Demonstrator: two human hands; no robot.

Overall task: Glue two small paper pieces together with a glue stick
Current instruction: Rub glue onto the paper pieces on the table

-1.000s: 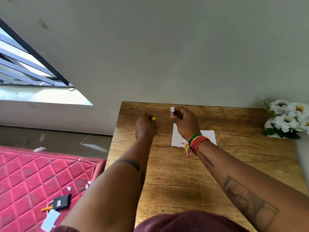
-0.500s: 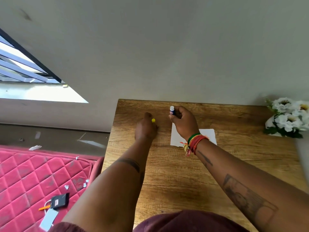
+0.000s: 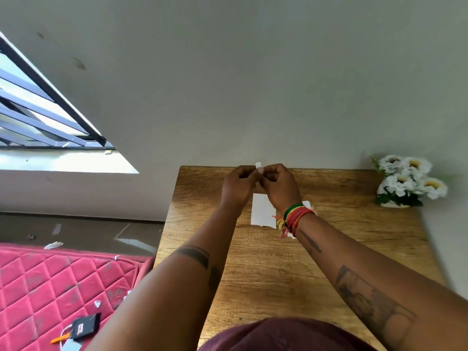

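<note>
As both hands pinch it, tiny white paper scrap (image 3: 258,166), crumpled

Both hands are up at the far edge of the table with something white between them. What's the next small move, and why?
Probably press the fingertips together on the small white paper piece and hold briefly. The left hand and right hand meet above the table, pinching that piece between them, and no glue stick is visible. Whether two layers are there is too small to tell.
</note>
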